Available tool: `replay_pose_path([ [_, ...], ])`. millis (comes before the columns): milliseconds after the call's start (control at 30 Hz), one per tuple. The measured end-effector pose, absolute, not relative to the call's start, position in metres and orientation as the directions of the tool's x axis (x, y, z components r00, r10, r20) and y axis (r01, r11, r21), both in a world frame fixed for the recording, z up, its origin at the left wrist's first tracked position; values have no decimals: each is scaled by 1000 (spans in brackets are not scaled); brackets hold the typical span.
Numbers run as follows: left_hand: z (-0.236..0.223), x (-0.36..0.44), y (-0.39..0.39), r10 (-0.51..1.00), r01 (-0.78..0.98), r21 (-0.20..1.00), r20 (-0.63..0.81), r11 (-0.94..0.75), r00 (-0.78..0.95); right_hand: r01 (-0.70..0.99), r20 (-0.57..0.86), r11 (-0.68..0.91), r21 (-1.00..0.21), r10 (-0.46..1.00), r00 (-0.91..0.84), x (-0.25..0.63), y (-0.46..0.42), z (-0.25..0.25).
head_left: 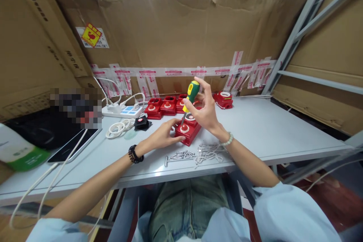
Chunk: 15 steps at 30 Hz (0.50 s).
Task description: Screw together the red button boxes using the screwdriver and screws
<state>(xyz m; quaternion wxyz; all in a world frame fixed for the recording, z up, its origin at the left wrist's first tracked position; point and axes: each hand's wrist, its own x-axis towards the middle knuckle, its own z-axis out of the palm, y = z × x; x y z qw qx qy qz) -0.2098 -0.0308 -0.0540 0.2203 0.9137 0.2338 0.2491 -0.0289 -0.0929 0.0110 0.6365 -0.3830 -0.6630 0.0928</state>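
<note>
My right hand [206, 111] grips a screwdriver [193, 91] with a green and yellow handle, its shaft slanting down to a red box-shaped device [190, 136]. That device lies on the table and has a round red knob with a white ring marking. My left hand [167, 134] steadies it from the left, fingers and thumb closed round its side. Just in front lie several metal screws or pins [181, 155] and a tangle of thin chains or wires [208, 153]. Where exactly the screwdriver's tip touches is too small to tell.
Several similar red devices [169, 106] stand in a row at the back, with another [224, 99] to their right. A power strip [123, 111], a coiled white cable [115, 130], a black square part [141, 123] and a tablet [75, 145] are leftward. Cardboard [181, 26] walls the rear.
</note>
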Motion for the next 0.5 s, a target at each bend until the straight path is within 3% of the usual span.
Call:
replay_pose_path([
  [500, -52, -199, -27, 444, 210, 526, 371, -824, 816, 397, 752, 696, -598, 659, -22, -39, -82, -7],
])
